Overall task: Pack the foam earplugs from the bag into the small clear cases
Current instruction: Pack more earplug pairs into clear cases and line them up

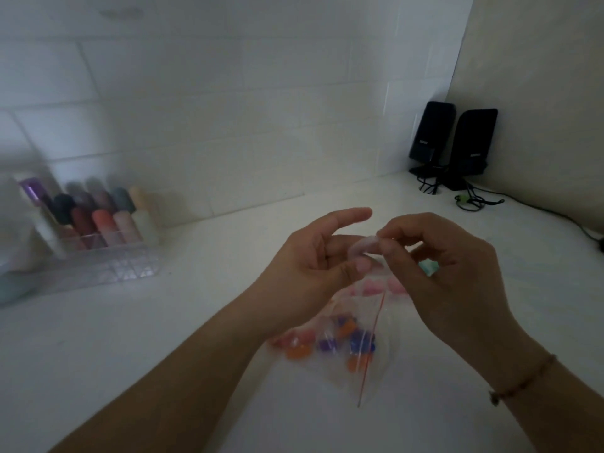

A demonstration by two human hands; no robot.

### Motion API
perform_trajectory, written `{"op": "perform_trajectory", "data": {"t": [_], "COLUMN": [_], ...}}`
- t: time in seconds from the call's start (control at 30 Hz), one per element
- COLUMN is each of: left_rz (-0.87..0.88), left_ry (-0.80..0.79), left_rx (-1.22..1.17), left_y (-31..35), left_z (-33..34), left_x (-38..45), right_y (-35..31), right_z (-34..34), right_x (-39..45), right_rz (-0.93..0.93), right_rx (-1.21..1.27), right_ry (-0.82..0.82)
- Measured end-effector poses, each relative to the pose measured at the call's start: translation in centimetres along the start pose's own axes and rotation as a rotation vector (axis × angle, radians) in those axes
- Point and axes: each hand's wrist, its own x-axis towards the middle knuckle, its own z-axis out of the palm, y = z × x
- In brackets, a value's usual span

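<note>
Above the clear plastic zip bag (366, 364) of coloured foam earplugs (361, 343), the left hand (310, 273) and right hand (434, 273) both pinch a small clear case (364, 246), probably light, slippery, best held by its edges.

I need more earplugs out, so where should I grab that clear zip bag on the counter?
Pinch the clear zip bag at its flat corner by the red zip line, coming from the near side; the earplugs bulge farther left and both hands hover above its far end.
</note>
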Motion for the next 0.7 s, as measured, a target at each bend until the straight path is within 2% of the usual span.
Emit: {"op": "perform_trajectory", "data": {"t": [0.13,0.3,0.43,0.5,0.57,0.63,0.7], "left_rz": [-0.054,-0.072,-0.033,-0.073,-0.129,-0.195,-0.257], "left_ry": [-0.192,-0.181,-0.263,-0.194,-0.039,0.141,0.294], "left_rx": [0.102,0.057,0.047,-0.021,-0.156,-0.299,-0.417], "left_y": [-0.2,0.2,0.1,0.2,0.4,0.3,-0.2], "left_z": [-0.3,-1.3,-0.7,-0.7,-1.3,-2.3,-3.1], "left_x": [-0.4,0.0,0.2,0.3,0.7,1.2,1.6], "right_y": [0.0,-0.1,-0.7,-1.0,-1.0,-0.6,-0.2], "right_z": [0.5,0.7,1.4,1.5,0.6,-1.0,-2.6], "right_x": [-0.2,-0.3,0.1,0.3,0.4,0.3,0.2], "right_rz": [0.024,-0.083,-0.124,-0.093,-0.057,-0.057,-0.05], "right_rx": [0.039,-0.039,-0.103,-0.075,-0.046,-0.043,-0.057], "right_ry": [0.008,0.108,0.219,0.194,0.111,-0.052,-0.308]}}
